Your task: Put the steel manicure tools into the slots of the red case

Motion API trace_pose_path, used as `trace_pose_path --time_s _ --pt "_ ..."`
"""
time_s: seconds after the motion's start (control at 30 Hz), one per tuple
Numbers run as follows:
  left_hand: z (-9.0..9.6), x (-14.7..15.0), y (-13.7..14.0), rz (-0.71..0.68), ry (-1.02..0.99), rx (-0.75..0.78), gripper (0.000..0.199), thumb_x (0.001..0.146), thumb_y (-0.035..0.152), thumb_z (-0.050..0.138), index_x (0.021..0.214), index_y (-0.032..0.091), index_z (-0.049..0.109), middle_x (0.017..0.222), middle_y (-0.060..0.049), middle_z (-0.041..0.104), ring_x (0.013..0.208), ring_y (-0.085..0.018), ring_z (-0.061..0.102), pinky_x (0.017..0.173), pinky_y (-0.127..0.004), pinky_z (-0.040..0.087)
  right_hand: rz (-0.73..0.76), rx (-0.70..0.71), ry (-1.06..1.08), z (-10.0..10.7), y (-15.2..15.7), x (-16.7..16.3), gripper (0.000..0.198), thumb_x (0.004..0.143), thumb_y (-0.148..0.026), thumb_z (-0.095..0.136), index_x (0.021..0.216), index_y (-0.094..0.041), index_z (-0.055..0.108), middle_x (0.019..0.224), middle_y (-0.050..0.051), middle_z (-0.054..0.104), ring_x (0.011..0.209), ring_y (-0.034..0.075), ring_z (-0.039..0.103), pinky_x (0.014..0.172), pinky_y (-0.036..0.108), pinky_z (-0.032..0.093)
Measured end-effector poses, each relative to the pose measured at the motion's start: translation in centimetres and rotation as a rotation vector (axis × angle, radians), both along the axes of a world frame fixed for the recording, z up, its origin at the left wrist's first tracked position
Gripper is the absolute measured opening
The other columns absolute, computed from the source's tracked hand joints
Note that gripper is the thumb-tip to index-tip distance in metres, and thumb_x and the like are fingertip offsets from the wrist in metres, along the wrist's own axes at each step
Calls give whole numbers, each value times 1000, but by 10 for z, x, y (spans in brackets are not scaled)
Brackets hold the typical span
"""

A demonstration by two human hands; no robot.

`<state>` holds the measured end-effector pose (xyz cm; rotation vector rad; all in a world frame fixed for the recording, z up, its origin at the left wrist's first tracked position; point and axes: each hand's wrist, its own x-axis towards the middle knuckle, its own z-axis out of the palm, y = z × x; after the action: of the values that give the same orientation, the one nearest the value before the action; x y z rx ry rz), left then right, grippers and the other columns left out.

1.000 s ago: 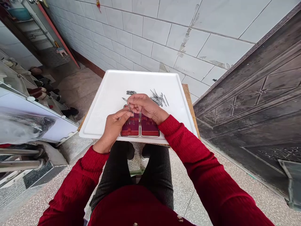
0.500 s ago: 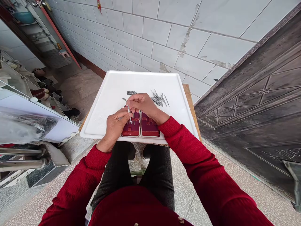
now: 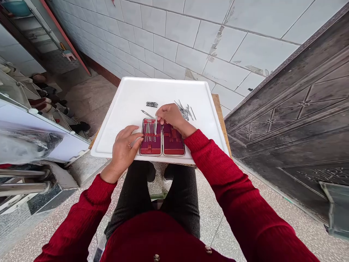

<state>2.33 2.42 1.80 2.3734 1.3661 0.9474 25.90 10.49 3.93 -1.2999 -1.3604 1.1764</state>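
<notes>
An open red and purple manicure case (image 3: 174, 149) lies near the front edge of a white tray-like board. Several slim metal tools (image 3: 148, 133) sit upright in the loops of its left half. My right hand (image 3: 170, 115) pinches a slim metal manicure tool (image 3: 156, 127), held upright over that half near the case's hinge. Its exact kind is too small to make out. To the left, my left hand (image 3: 125, 143) is open, fingers apart, with the fingertips by the case's left edge.
On the white board (image 3: 109, 127), what look like nail clippers (image 3: 152, 104) lie beyond the case, and a loose metal tool (image 3: 147, 114) rests behind it. A pile of metal tools (image 3: 187, 111) lies at the right. A tiled wall (image 3: 169, 47) stands behind, a dark panelled door (image 3: 286, 112) at right.
My left hand has let go of the metal tool and moved left, its fingers opening. My right hand now holds that tool alone, slightly further right. More of the case shows.
</notes>
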Motion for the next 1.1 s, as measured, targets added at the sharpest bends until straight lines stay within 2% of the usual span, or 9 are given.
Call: trace_pose_path --time_s 0.2,0.33,0.63,0.87,1.1 --pt "-2 -4 -3 -76 48 40 33 103 47 53 113 21 73 141 -10 65 136 -30 56 116 -50 45 -43 -31 -43 -5 4 2 20 79 -7 64 61 -13 67 55 0 66 40 5 52 41 14 36" --pt "0 -4 -3 -152 78 32 42 100 54 58 125 21 67 146 -12 60 141 -32 51 118 -53 43 -73 -34 -71 -6 6 2 20 81 -8 64 62 -14 67 58 0 68 40 4 52 42 15 38" --pt "1 -7 -1 -243 174 -11 59 94 60 65 138 20 58 150 -15 56 143 -36 48 120 -59 39 -18 -33 -186 0 1 3 18 80 -9 64 63 -13 68 60 1 70 42 4 52 46 16 40" --pt "0 -14 0 -272 197 -16 64 92 62 68 140 21 56 151 -16 55 142 -37 50 119 -60 39 -13 24 -386 10 -7 -1 19 79 -6 62 62 -13 68 55 -2 66 44 6 56 52 17 42" --pt "-2 -13 0 -269 173 -21 63 92 60 68 141 22 56 152 -16 55 142 -38 51 118 -60 40 -20 40 -360 4 -6 -2 13 77 -4 64 71 -13 70 61 -2 69 45 5 58 52 17 44"
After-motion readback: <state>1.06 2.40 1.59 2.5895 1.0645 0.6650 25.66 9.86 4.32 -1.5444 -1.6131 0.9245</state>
